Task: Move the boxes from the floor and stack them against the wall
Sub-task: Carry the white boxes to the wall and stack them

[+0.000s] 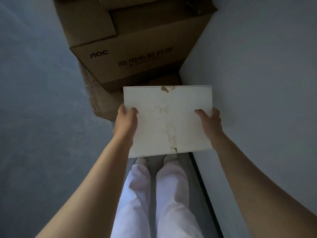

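Note:
I hold a flat white box (169, 121) with brown stains level in front of me, above my feet. My left hand (126, 120) grips its left edge, thumb on top. My right hand (210, 123) grips its right edge the same way. Just beyond the white box stands a stack of brown cardboard boxes against the wall. The large one on top, an AOC box (135, 54), carries printed text. A smaller carton (85, 18) lies on top of it at the left. A lower brown box (104, 107) sticks out beneath, partly hidden by the white box.
A pale wall (257, 83) runs along my right side, with a dark baseboard strip (204, 184) at its foot. Grey floor (39, 109) spreads to the left. My legs in white trousers (154, 194) stand below the box.

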Demonstrator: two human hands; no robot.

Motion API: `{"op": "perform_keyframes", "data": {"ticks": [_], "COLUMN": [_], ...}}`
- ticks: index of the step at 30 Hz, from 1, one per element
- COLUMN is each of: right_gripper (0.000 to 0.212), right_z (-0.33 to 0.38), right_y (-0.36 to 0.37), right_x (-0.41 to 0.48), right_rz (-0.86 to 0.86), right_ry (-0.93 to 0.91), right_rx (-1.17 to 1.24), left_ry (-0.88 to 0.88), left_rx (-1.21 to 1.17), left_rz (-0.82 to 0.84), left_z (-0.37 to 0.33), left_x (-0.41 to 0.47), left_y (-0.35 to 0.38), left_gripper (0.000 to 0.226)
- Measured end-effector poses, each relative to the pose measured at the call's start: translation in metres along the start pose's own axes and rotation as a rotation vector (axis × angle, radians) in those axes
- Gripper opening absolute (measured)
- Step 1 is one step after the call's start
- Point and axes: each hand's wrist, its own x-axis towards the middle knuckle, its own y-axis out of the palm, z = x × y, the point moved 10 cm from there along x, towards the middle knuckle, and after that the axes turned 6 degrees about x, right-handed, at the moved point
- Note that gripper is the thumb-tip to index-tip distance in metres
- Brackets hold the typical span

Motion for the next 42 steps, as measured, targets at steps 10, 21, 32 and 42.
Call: {"op": "perform_keyframes", "data": {"ticks": [10, 21, 32, 42], "right_gripper": [0.079, 0.076, 0.034, 0.013], "right_z": [0.045, 0.027, -0.036, -0.278], "right_y": [0.009, 0.031, -0.021, -0.08], "right_x": [0.076, 0.083, -0.006, -0.123], "right_rz": [-0.015, 0.229, -0.094, -0.284], "right_ry": [-0.158, -0.272, -0.433, -0.024], "right_rx": [-0.274, -0.212, -0.047, 0.21], "left_ry": [-0.177, -0.092, 0.569, 0.619], "left_rx": [-0.141, -0.221, 0.39, 0.944], "left_rz": [0.055, 0.075, 0.104, 0.673], "left_z": [0.02, 0.033, 0.011, 0.125], "left_x": [0.039, 0.038, -0.037, -0.149], "left_y": [0.04, 0.046, 0.086, 0.198], "left_gripper": [0.041, 0.044, 0.029, 0.02]}}
